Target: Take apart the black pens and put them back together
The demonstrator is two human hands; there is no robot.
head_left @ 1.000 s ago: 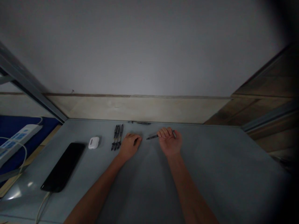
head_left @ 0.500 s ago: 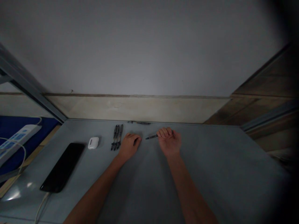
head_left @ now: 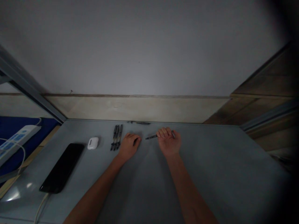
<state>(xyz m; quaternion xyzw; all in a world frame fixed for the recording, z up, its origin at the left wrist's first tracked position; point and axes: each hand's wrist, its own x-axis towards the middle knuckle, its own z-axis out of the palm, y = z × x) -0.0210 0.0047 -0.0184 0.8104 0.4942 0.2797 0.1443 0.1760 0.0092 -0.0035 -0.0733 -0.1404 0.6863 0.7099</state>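
Observation:
My right hand (head_left: 170,142) is palm up with its fingers curled round a dark pen (head_left: 151,137). The pen's pointed end sticks out to the left, and its other end shows by the thumb. My left hand (head_left: 129,145) rests on the grey table (head_left: 144,193), back upward, fingers curled in and thumb bent beside them. Only a dark gap shows between thumb and fingers. Just left of it, three dark pens with clear middles (head_left: 116,137) lie side by side, apart from the hand.
A thin dark pen-like object (head_left: 143,123) lies along the back edge, below the wall (head_left: 140,109). To the left are a white earbud case (head_left: 92,143) and a black phone (head_left: 62,168) with a cable (head_left: 40,207). A white power strip (head_left: 18,140) sits on blue material beyond the left edge.
The pen has tilted or shifted very slightly in my right hand, so its end by the thumb shows more clearly. My left hand and the other things stay put.

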